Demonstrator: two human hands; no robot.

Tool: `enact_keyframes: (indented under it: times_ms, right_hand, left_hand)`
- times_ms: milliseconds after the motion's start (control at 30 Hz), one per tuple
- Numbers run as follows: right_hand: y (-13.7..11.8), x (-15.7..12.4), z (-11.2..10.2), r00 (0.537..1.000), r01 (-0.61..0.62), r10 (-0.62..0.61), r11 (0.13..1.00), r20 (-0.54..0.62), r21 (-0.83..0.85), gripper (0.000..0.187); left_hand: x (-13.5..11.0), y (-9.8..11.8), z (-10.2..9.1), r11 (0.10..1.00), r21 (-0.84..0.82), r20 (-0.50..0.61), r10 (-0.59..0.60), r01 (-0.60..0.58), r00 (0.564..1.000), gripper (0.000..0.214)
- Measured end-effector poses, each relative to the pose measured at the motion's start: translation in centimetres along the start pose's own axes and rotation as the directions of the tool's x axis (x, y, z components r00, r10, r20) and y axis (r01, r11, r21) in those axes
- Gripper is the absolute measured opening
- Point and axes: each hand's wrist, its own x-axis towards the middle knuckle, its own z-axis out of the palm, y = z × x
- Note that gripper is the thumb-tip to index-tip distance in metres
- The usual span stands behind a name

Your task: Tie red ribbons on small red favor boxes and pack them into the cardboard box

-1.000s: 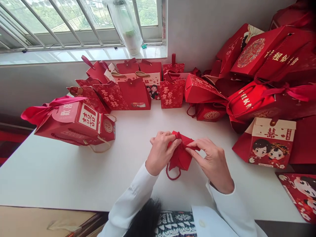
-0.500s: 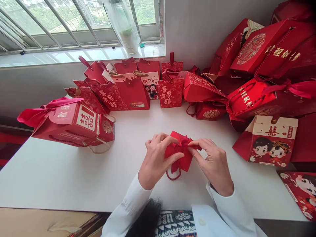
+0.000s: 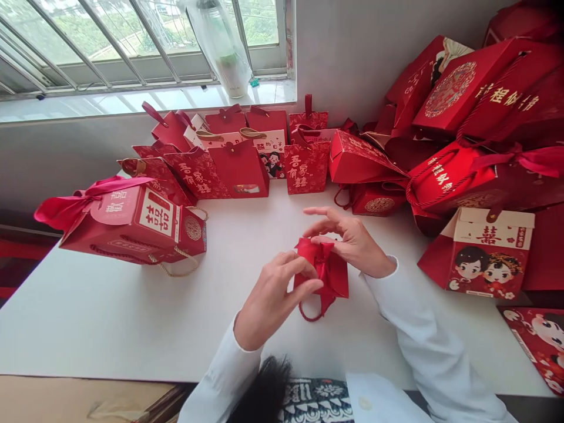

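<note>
A small red gift box [image 3: 340, 283] lies on the white table in front of me. Across its top is a red ribbon [image 3: 324, 271] tied in a bow, its loops and a tail showing. My left hand [image 3: 278, 296] is at the box's left side, thumb and index finger curved with a gap between them. My right hand [image 3: 352, 239] reaches over the far side of the box, index finger stretched out to the left. Its thumb and another finger close at the ribbon's far loop; the exact contact is partly hidden. A red cord handle [image 3: 311, 317] curls out at the near side.
A larger red box with a pink bow [image 3: 132, 226] stands at the left. Several small red gift bags [image 3: 240, 170] line the wall below the window. Bigger red boxes [image 3: 458, 94] are piled at the right, with a couple-printed box [image 3: 487, 258] nearest.
My right hand has moved from the bow's right side to the far side of the box. My left hand has shifted slightly down and left. The ribbon loops lie differently.
</note>
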Motion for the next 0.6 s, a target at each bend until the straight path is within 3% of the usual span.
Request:
enact_keyframes:
  times_ms: [67,133,200,267,333,433,600]
  right_hand:
    - [0.6,-0.3,0.1,0.995,-0.026,0.037,0.993,-0.093,0.114,0.051]
    - [1.0,-1.5,0.1,0.955,-0.034,0.073,0.990,-0.288,0.137,0.050]
    - [1.0,-3.4,0.0,0.871,-0.068,0.088,0.996,-0.483,0.060,0.040]
    - [0.4,-5.6,0.2,0.806,-0.154,0.080,0.985,-0.586,-0.077,0.023]
    - [-0.5,-7.3,1.1,0.813,-0.211,0.030,0.946,-0.582,-0.245,0.008]
    - [-1.7,-8.2,3.2,0.871,-0.165,-0.074,0.887,-0.486,-0.431,0.013]
    - [-1.8,-7.3,5.6,0.891,-0.213,-0.080,0.795,-0.447,-0.568,0.021]
  left_hand:
    - [0.5,-0.5,-0.2,1.000,-0.018,-0.131,0.004,-0.006,0.991,0.015]
    - [1.4,-1.1,-0.2,0.997,0.047,-0.233,0.063,-0.053,0.970,0.018]
    - [2.3,-1.7,-0.2,0.975,0.148,-0.197,0.192,-0.164,0.961,0.030]
    - [3.3,-2.1,-0.3,0.933,0.230,-0.071,0.301,-0.278,0.951,0.036]
    - [3.9,-2.2,-0.4,0.899,0.286,0.026,0.339,-0.332,0.941,0.032]
    - [4.4,-2.1,-0.7,0.885,0.345,0.062,0.311,-0.313,0.948,0.019]
    - [4.5,-1.8,-1.0,0.885,0.355,0.068,0.297,-0.301,0.952,0.010]
